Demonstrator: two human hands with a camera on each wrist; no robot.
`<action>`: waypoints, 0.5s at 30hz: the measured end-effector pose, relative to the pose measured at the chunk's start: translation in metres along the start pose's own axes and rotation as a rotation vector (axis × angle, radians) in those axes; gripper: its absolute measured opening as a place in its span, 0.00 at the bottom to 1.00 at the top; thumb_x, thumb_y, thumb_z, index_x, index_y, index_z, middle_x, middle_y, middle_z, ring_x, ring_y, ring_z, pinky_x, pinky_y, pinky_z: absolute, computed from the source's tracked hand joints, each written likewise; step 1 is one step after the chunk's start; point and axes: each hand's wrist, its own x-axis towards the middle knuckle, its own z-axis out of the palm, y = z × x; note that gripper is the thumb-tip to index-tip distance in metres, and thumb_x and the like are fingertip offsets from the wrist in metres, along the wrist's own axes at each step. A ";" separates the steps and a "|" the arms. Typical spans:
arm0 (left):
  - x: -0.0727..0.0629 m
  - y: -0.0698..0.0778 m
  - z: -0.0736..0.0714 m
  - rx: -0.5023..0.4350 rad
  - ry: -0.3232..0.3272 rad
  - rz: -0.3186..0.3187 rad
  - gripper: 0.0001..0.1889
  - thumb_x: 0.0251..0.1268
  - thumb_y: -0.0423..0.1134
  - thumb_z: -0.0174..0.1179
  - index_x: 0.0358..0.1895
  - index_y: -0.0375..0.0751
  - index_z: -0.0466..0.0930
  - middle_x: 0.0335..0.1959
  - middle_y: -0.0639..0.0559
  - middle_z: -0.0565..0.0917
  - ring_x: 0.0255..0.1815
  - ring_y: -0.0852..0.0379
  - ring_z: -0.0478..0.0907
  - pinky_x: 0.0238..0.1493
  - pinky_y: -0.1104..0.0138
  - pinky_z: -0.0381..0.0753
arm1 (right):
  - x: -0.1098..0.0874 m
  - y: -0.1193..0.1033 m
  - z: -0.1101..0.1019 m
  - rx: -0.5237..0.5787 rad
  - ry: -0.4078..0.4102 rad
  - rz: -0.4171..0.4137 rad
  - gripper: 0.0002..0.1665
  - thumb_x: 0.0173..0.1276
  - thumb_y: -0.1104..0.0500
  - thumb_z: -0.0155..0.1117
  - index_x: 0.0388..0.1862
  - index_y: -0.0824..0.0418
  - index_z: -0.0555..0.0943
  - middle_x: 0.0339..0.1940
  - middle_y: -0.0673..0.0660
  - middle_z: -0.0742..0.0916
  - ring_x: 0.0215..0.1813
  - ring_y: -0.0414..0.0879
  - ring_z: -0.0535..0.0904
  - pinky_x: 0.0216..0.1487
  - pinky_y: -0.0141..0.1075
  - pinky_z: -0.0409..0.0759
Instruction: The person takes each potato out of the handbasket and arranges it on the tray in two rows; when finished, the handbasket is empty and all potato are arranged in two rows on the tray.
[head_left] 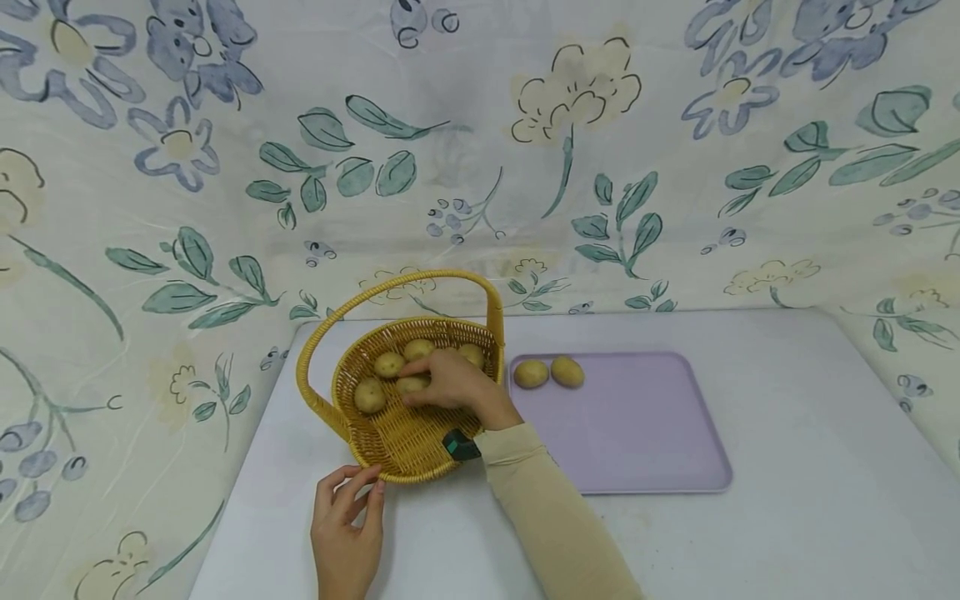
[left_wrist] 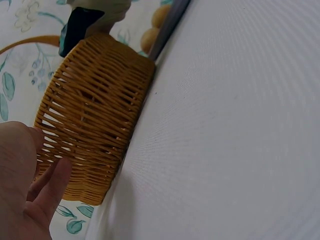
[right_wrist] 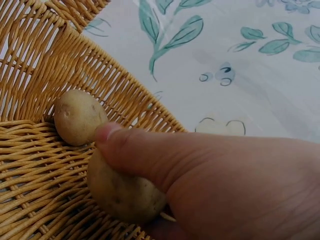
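A yellow wicker basket (head_left: 405, 433) with a tall arched handle stands on the left of the table, several potatoes (head_left: 369, 395) inside it. My right hand (head_left: 453, 383) reaches down into the basket and grips a potato (right_wrist: 125, 192); the thumb lies along its top, while the fingers are mostly hidden in the right wrist view. Another potato (right_wrist: 79, 117) lies just beyond, against the wicker wall. At the basket's near rim, my left hand (head_left: 347, 529) pinches the edge, its thumb on the outside of the weave (left_wrist: 95, 115).
Right of the basket lies a shallow lilac tray (head_left: 637, 450). Two potatoes (head_left: 567, 372) sit side by side in its far left corner. A white cloth covers the table (head_left: 810, 417), and a flower-printed sheet (head_left: 480, 167) hangs behind and at the sides.
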 end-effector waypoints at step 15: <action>0.000 -0.004 0.000 0.030 -0.006 0.000 0.13 0.59 0.19 0.68 0.46 0.33 0.87 0.50 0.44 0.76 0.48 0.81 0.77 0.46 0.89 0.80 | -0.002 0.001 0.000 0.153 0.059 -0.037 0.28 0.64 0.44 0.76 0.63 0.43 0.84 0.63 0.49 0.86 0.53 0.39 0.80 0.53 0.29 0.82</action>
